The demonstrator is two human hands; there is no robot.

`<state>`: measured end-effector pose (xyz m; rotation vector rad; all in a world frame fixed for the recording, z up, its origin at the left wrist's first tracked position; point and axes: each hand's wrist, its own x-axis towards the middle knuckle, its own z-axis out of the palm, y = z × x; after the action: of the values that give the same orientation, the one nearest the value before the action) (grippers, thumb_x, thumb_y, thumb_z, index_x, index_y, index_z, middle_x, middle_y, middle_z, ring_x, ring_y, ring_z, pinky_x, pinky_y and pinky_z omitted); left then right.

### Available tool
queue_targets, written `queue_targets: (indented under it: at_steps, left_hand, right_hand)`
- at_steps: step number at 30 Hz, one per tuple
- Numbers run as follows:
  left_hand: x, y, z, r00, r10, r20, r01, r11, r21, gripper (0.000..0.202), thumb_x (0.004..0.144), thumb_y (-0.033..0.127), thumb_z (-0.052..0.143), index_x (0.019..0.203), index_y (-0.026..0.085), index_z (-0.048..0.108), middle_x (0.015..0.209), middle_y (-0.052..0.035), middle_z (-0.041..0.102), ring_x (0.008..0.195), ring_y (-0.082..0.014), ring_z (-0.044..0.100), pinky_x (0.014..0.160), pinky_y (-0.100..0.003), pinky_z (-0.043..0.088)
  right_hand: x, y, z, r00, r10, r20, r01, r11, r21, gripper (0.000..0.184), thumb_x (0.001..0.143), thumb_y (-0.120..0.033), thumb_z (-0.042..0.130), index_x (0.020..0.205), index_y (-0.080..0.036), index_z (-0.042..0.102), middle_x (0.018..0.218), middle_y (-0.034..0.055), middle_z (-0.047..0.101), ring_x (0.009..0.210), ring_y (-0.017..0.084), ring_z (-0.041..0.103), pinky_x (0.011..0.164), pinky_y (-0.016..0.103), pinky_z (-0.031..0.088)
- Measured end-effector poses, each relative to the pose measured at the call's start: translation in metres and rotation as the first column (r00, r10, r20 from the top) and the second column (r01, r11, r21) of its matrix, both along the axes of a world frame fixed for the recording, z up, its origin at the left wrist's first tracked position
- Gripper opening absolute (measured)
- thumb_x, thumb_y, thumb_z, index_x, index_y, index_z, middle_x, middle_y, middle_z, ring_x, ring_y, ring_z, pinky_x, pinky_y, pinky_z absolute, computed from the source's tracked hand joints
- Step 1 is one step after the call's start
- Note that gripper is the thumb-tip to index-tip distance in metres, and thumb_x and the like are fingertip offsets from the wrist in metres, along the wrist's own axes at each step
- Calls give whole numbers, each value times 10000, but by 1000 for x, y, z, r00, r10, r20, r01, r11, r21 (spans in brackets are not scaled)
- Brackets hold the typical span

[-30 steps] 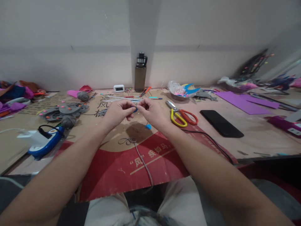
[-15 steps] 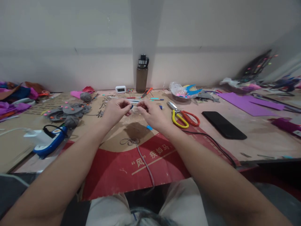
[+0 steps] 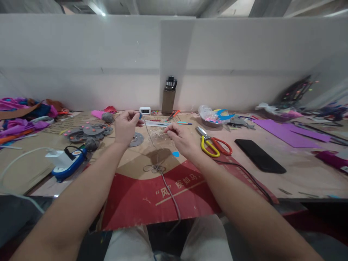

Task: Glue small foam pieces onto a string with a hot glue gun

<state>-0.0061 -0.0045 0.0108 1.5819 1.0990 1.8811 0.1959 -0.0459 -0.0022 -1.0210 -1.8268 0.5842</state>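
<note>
My left hand (image 3: 126,125) pinches a small dark blue piece (image 3: 140,116) between thumb and fingers, raised above the table. A grey yarn (image 3: 149,136) runs from those fingertips down to loose loops (image 3: 154,168) on the cardboard (image 3: 130,195), and its tail hangs toward my lap. My right hand (image 3: 178,136) is off to the right of the yarn, thumb and forefinger brought together; whatever is in them is too small to make out. Partly behind my left wrist lies a grey disc (image 3: 137,139). A blue scrap (image 3: 175,154) lies below my right hand.
Scissors (image 3: 210,143) with yellow and red handles and a black phone (image 3: 259,156) lie to the right. A bottle (image 3: 169,96) and a small white clock (image 3: 145,111) stand by the wall. Grey felt pieces (image 3: 87,132) and a blue power strip (image 3: 69,165) are on the left.
My hands have drawn apart, the left moving leftward with the blue piece. The yarn now shows stretched up to it, and the grey disc has come into sight. The view has tilted up.
</note>
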Motion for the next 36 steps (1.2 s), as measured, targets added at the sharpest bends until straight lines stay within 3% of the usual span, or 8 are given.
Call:
queue_targets:
  at_steps: [6, 13, 20, 27, 32, 36]
  left_hand:
    - [-1, 3, -1, 989, -37, 146, 39, 999, -12, 166, 715, 272, 643, 777, 125, 598, 612, 0, 609, 531, -112, 618, 515, -228, 530]
    - [10, -2, -11, 981, -127, 147, 147, 980, -137, 211, 703, 298, 656, 804, 125, 589, 659, -8, 622, 562, -115, 629, 555, -241, 534]
    - [25, -6, -23, 961, -246, 127, 272, 921, -277, 242, 688, 301, 668, 804, 104, 589, 645, -27, 630, 565, -131, 632, 573, -266, 534]
    - [31, -16, -22, 966, -226, -125, 185, 942, -280, 188, 730, 304, 613, 797, 129, 593, 602, -10, 617, 531, -125, 601, 543, -256, 508]
    - [35, -24, -22, 898, -178, -403, 113, 977, -179, 148, 767, 288, 563, 796, 158, 627, 639, -6, 626, 549, -112, 578, 550, -229, 460]
    - [38, -28, -23, 848, -193, -494, 146, 980, -133, 135, 777, 252, 541, 799, 179, 652, 659, -10, 637, 589, -118, 571, 586, -232, 439]
  right_hand:
    - [-6, -4, -3, 989, 140, -52, -143, 987, -74, 176, 820, -206, 387, 739, -178, 540, 638, -26, 476, 623, 109, 465, 606, 236, 352]
    - [-13, 0, -11, 981, 151, -122, -155, 987, -30, 98, 756, -216, 511, 838, -175, 548, 765, -6, 556, 692, 111, 512, 662, 245, 401]
    - [-12, 3, -11, 971, 166, -174, -170, 986, -4, 62, 720, -165, 495, 780, -177, 503, 721, -24, 513, 645, 96, 486, 612, 230, 391]
    - [-13, 4, -16, 976, 171, -135, -172, 985, 8, 79, 696, -141, 480, 765, -178, 495, 705, -28, 502, 624, 91, 465, 598, 232, 379]
    - [-12, 0, -12, 979, 163, -119, -160, 987, 30, 83, 684, -141, 475, 754, -183, 487, 705, -29, 503, 624, 95, 471, 595, 233, 383]
    - [-10, -2, -9, 990, 121, -73, -121, 993, 13, 63, 697, -159, 476, 753, -188, 480, 711, -20, 507, 646, 109, 485, 611, 243, 388]
